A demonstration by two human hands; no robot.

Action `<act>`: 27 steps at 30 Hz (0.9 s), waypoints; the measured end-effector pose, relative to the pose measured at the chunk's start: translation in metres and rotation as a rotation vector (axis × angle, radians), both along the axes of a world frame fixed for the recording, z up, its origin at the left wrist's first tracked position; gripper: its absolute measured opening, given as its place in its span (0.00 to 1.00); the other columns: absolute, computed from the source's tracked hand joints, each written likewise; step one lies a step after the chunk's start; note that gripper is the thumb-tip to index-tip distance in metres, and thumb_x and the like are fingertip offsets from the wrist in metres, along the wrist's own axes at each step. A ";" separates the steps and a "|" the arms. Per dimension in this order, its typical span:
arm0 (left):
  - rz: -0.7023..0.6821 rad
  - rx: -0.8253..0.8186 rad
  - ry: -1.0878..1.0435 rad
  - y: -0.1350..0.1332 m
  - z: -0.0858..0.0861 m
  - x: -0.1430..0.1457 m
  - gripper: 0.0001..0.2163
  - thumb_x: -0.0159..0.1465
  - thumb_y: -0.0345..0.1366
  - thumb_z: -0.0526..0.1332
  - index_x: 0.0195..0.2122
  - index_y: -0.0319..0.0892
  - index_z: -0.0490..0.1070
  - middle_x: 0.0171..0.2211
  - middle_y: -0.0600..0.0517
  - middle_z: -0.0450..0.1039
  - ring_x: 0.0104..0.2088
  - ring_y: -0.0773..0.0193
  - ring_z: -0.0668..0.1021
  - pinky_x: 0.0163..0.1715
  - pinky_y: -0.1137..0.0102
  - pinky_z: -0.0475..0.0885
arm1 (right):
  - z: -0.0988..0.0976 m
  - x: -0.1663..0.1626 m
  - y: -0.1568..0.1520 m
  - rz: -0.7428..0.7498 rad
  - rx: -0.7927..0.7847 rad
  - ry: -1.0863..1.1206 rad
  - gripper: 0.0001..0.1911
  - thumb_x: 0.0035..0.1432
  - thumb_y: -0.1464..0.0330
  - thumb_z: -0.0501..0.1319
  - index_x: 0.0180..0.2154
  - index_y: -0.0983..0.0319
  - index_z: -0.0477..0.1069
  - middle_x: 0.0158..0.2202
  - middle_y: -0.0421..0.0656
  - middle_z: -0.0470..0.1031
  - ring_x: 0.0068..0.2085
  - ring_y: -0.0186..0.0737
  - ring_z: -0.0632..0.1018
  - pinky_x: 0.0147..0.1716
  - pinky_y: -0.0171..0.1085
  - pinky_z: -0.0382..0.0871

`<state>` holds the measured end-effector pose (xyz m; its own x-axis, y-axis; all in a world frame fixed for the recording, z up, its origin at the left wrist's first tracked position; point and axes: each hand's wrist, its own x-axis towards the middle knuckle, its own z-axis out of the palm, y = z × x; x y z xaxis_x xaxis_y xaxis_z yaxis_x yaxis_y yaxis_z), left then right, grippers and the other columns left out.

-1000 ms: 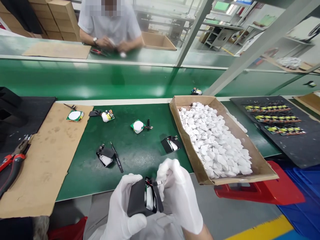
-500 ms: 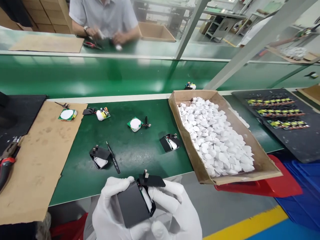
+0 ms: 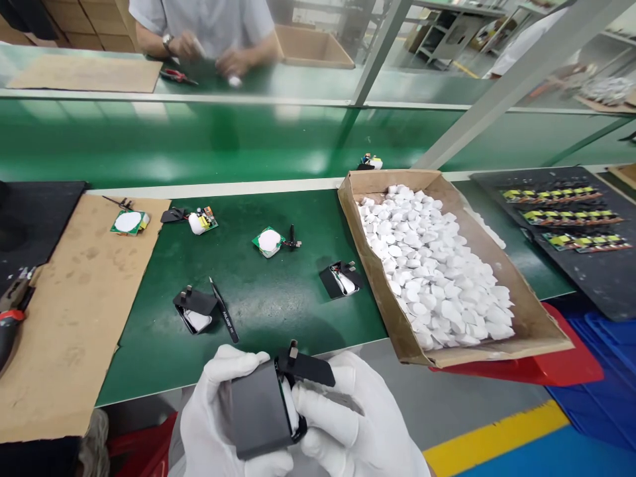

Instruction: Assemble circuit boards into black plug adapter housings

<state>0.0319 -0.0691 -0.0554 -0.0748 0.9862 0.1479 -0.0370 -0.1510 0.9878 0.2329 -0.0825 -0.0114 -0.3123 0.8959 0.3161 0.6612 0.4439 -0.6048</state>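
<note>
My white-gloved left hand (image 3: 213, 411) grips a black box-shaped charger case (image 3: 261, 411) from the left, thumb along the top edge and fingers beneath. The case's right end is open, and a white insert (image 3: 289, 404) shows inside. By this opening, a black end cap with metal plug pins (image 3: 305, 366) stands swung out. My gloved right hand (image 3: 358, 417) is closed at the open end, its bent fingers against the white insert and the cap; their exact grip is partly hidden. Black tweezers (image 3: 224, 310) lie beyond, beside another open case (image 3: 196, 310).
A third open case (image 3: 342, 279) lies near a cardboard tray (image 3: 365, 265) heaped with white pads (image 3: 437, 271). Circuit boards (image 3: 269, 242) sit on the green table. Pliers (image 3: 12, 315) and cardboard (image 3: 74, 298) are left; a black board-filled mat (image 3: 586, 265) is right. A co-worker (image 3: 203, 33) sits opposite.
The case has turned slightly in my hands, and my right fingers have pressed closer to its open end. The view has shifted a little. The co-worker's hands have moved slightly.
</note>
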 end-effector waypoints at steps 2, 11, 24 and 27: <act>-0.004 -0.018 -0.001 -0.002 -0.001 -0.001 0.31 0.47 0.60 0.81 0.47 0.50 0.81 0.34 0.49 0.79 0.33 0.53 0.81 0.31 0.58 0.81 | -0.002 -0.003 -0.005 -0.020 -0.090 0.096 0.16 0.77 0.53 0.57 0.53 0.47 0.81 0.43 0.43 0.84 0.41 0.44 0.84 0.38 0.41 0.81; -0.036 0.019 -0.080 0.001 0.002 0.003 0.32 0.49 0.58 0.82 0.50 0.48 0.80 0.40 0.48 0.81 0.39 0.54 0.83 0.39 0.62 0.82 | -0.014 -0.018 -0.021 -0.196 -0.101 0.364 0.19 0.75 0.52 0.61 0.62 0.45 0.72 0.53 0.45 0.83 0.55 0.48 0.85 0.50 0.45 0.85; 0.036 0.081 -0.047 -0.006 -0.010 -0.009 0.32 0.51 0.51 0.83 0.54 0.49 0.76 0.43 0.51 0.77 0.43 0.58 0.81 0.44 0.66 0.81 | -0.010 -0.030 -0.002 -0.078 0.106 0.184 0.19 0.75 0.61 0.62 0.64 0.49 0.72 0.44 0.45 0.87 0.41 0.46 0.86 0.38 0.43 0.84; 0.211 0.046 -0.082 -0.011 -0.019 -0.014 0.33 0.47 0.45 0.85 0.52 0.52 0.74 0.44 0.53 0.76 0.46 0.57 0.82 0.49 0.64 0.81 | -0.018 -0.061 -0.008 -0.251 0.094 0.321 0.17 0.75 0.62 0.62 0.62 0.47 0.77 0.43 0.46 0.84 0.39 0.46 0.86 0.35 0.41 0.85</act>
